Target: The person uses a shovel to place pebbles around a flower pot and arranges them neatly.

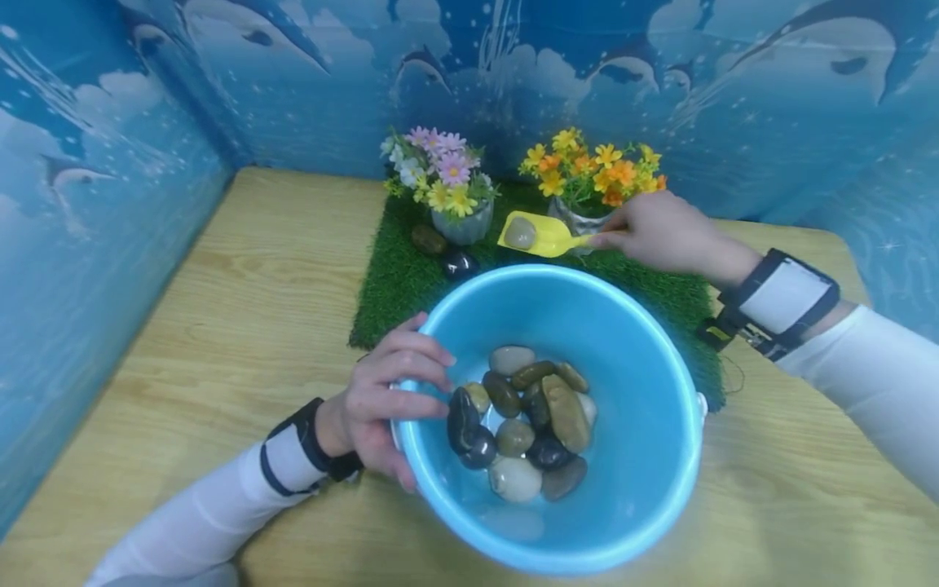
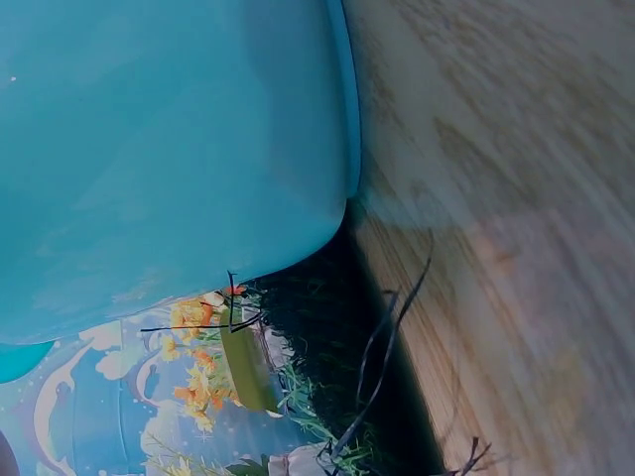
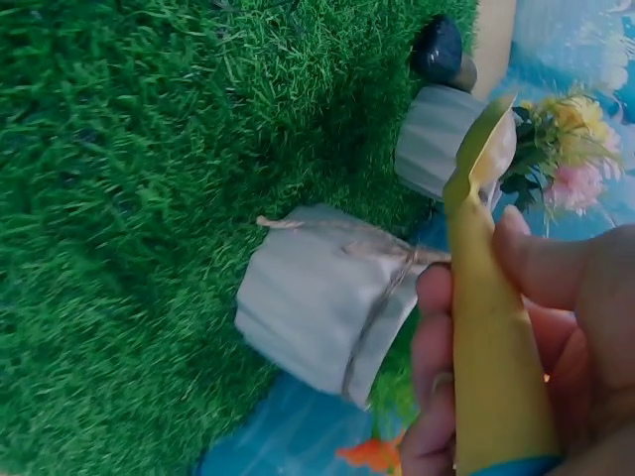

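My right hand (image 1: 663, 232) grips the handle of a small yellow toy shovel (image 1: 552, 236) in the head view. One pale rounded stone (image 1: 520, 233) lies in its scoop, above the grass mat past the bucket's far rim. My left hand (image 1: 387, 399) holds the left rim of a light blue bucket (image 1: 638, 391), fingers over the edge and thumb outside. Several smooth stones (image 1: 516, 478), black, brown and whitish, lie on the bucket's bottom. The right wrist view shows thumb and fingers curled round the yellow handle (image 3: 501, 387).
Behind the bucket is a green grass mat (image 1: 389, 285). A brown stone (image 1: 429, 239) and a black stone (image 1: 460, 264) lie on it near a pot of pink and yellow flowers (image 1: 451, 167). Orange flowers (image 1: 609, 175) stand by my right hand. A dolphin-print backdrop (image 1: 330, 106) surrounds the wooden table (image 1: 242, 326).
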{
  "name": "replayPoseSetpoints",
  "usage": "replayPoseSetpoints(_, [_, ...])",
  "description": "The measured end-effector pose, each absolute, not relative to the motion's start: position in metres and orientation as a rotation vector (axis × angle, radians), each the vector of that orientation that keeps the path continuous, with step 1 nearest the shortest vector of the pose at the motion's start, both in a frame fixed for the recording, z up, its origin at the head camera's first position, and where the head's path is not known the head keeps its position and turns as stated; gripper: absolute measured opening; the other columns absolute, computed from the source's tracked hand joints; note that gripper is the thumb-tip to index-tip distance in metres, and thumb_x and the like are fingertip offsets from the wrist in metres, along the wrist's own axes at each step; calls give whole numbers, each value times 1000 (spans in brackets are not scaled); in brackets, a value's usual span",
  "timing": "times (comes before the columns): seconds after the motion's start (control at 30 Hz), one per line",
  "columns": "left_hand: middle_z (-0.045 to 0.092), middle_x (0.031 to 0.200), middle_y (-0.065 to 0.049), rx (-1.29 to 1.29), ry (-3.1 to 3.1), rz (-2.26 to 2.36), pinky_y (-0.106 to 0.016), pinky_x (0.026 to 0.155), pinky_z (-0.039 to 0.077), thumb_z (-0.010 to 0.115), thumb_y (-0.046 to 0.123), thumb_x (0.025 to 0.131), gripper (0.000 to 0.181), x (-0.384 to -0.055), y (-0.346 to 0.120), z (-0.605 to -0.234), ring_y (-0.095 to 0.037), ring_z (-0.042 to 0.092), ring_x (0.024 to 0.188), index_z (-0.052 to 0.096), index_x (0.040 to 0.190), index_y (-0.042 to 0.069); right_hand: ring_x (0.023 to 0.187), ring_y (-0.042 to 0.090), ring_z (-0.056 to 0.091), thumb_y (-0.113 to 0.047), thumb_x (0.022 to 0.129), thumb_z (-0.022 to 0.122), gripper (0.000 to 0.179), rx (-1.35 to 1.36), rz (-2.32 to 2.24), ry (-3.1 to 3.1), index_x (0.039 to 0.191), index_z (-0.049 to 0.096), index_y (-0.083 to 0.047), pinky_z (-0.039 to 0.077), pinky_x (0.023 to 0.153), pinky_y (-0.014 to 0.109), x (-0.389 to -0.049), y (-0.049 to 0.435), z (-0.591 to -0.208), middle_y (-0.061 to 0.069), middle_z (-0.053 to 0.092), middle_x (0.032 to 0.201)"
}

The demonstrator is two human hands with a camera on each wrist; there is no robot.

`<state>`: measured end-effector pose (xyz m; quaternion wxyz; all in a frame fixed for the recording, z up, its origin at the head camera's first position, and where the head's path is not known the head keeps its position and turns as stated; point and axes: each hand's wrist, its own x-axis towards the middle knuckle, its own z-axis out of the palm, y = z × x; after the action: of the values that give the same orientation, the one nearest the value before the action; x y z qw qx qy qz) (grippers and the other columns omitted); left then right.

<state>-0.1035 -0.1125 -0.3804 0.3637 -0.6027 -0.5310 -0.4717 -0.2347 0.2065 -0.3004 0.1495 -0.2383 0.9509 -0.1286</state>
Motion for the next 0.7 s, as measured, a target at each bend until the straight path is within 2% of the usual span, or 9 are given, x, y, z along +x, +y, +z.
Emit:
replayPoseSetpoints(0.07, [63,88,-14,-1554,-1369,-1212,-52,116,25,53,62,95,57,-103,-113,-381,-34,56,94,64,87,7,44,13,28,-40,102,56,40,-666,-353,2741,89,76,-8,32,45,31,-238,201,-302,-1,36,50])
replayPoseSetpoints(0.1, [63,88,-14,-1554,-1370,-1211,-52,116,25,53,62,95,57,-103,-113,-381,-34,56,94,64,87,7,43,12,28,-40,102,56,42,-659,-343,2746,82,74,-8,32,44,31,-239,198,-303,-1,36,50])
replayPoseSetpoints(0.17, [63,88,-14,-1555,-1371,-1211,-52,116,25,53,62,95,57,-103,-113,-381,-34,56,94,63,87,7,43,12,28,-40,102,56,49,-644,-327,2763,65,64,-10,31,44,29,-241,192,-303,-2,33,49])
replayPoseSetpoints(0.27, [63,89,-14,-1555,-1371,-1216,-53,116,25,53,62,95,57,-104,-113,-381,-34,56,94,63,87,7,42,11,27,-39,101,58,53,-628,-330,2783,56,54,-12,29,43,28,-242,183,-303,-3,32,48])
replayPoseSetpoints(0.33, [63,89,-15,-1556,-1372,-1219,-53,116,25,54,62,95,57,-104,-113,-381,-34,56,95,63,87,7,42,11,27,-38,101,59,55,-609,-326,2794,54,51,-12,29,43,28,-242,179,-302,-3,32,47])
replayPoseSetpoints(0.5, [63,89,-15,-1555,-1375,-1226,-53,116,25,54,62,95,57,-103,-113,-381,-34,56,95,64,87,6,42,13,34,-35,101,59,51,-590,-292,2820,56,55,-12,31,41,28,-240,171,-304,-2,37,48])
replayPoseSetpoints(0.7, [63,89,-15,-1549,-1370,-1232,-52,116,25,54,62,95,57,-103,-113,-381,-34,56,95,63,86,6,43,16,39,-32,100,61,49,-672,-239,2891,56,51,-13,32,39,29,-233,169,-303,0,37,49])
